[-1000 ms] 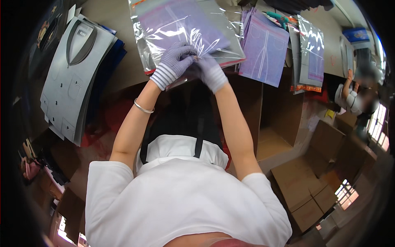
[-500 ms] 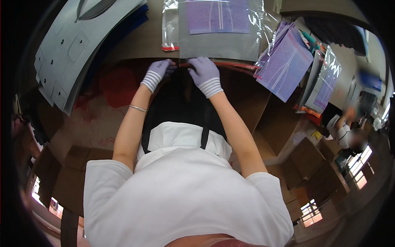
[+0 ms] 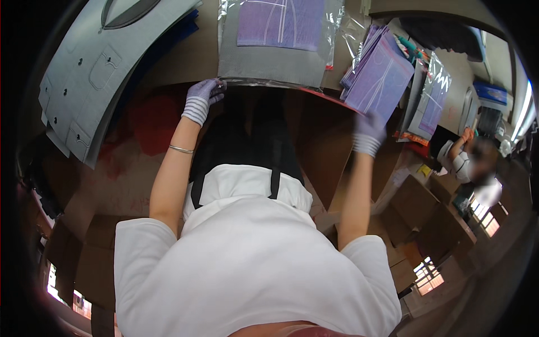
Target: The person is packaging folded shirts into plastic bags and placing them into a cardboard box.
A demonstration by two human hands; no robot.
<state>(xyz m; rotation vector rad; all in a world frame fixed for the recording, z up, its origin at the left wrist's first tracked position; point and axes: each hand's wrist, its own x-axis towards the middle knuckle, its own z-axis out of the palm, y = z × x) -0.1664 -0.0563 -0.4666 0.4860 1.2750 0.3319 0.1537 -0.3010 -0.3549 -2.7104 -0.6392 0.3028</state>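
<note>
Gloved left grip (image 3: pixel 202 101) curls its fingers at the near left corner of a clear bag (image 3: pixel 269 63) lying flat along the front edge of a table (image 3: pixel 205 48); whether the fingertips pinch the film cannot be told. Blurred below, the right grip (image 3: pixel 369 133) overlaps in view the lower end of a fanned stack of purple printed sheets (image 3: pixel 380 73); its fingers are too smeared to say whether they are spread or pressed together, or touch the sheets.

Through the film show a broad grey sheet and, on top of it, a smaller purple panel (image 3: pixel 281 25). Glossy highlights suggest a thin, slick wrapper, likely light and quick to crumple or slide, while the flat contents look stiffer and may crease if bent. Best hold would seem to be at a near corner, film and sheet pressed together between thumb and fingers, with a flat hand beneath to carry it. Beside the bag, the purple sheets look light and thin, probably easiest lifted by their loose lower edges.
</note>
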